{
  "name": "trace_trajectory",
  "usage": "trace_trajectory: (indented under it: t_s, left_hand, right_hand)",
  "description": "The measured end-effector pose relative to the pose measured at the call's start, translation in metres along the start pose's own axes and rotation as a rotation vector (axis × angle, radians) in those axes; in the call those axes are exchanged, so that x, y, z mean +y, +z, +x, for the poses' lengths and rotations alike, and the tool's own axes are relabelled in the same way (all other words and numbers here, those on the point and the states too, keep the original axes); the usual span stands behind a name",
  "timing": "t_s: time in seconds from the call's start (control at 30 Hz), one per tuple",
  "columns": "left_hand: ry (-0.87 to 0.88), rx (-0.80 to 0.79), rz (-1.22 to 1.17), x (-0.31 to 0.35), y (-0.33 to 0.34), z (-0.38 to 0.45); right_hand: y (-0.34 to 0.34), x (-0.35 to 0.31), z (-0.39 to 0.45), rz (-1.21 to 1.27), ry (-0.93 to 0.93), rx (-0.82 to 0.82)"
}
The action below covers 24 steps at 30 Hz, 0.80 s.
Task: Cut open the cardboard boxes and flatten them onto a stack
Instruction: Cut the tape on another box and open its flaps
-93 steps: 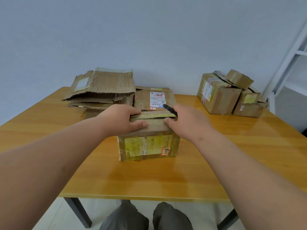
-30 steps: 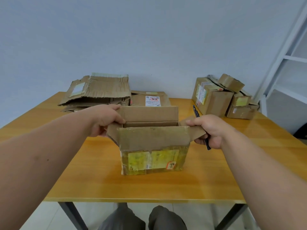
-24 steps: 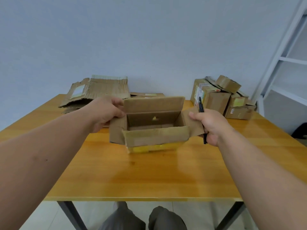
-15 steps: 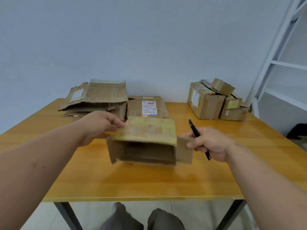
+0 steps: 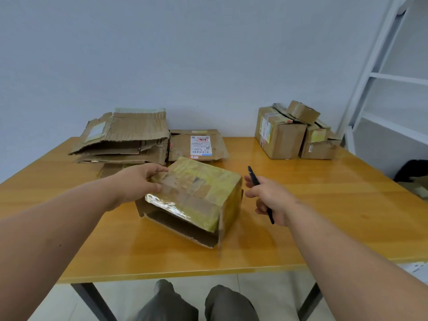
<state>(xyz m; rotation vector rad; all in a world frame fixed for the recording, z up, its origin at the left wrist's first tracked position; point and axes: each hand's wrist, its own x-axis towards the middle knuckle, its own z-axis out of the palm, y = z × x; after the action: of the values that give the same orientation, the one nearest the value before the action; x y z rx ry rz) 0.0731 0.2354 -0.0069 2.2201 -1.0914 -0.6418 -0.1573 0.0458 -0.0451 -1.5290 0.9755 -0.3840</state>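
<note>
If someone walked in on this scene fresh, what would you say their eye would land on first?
Most likely the yellow-taped box at the middle of the table, tipped over with its open end facing the person. The left hand steadies its top edge, while the right hand holds a black cutter just beside it. Behind sit flattened cardboard at back left and uncut boxes at back right.

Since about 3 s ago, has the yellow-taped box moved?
Yes. The yellow-taped box has been flipped: its opened end now faces down toward the table, taped base up. It sits nearer the front edge.
</note>
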Motion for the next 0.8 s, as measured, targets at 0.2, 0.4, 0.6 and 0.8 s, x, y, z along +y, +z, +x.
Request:
trace_trajectory:
  t_s: [0.2,0.4,0.6,0.8]
  left_hand:
    - [-0.087,0.216,0.415,-0.001,-0.003,0.011]
    - [0.012,0.01,0.196,0.018,0.009,0.008]
    - [-0.006,-0.05,0.532,0.021,0.018,0.008]
    - [-0.012,0.084,0.63,0.016,0.024,0.005]
  right_hand:
    - [0.01,-0.001,-0.01,-0.014,-0.049,-0.307]
    - [0.018,0.005,-0.006,0.029,0.018,-0.151]
    - [0.05,0.007,-0.008,0.119,0.153,-0.324]
    - [0.052,0.013,-0.008,0.467,0.225,-0.282]
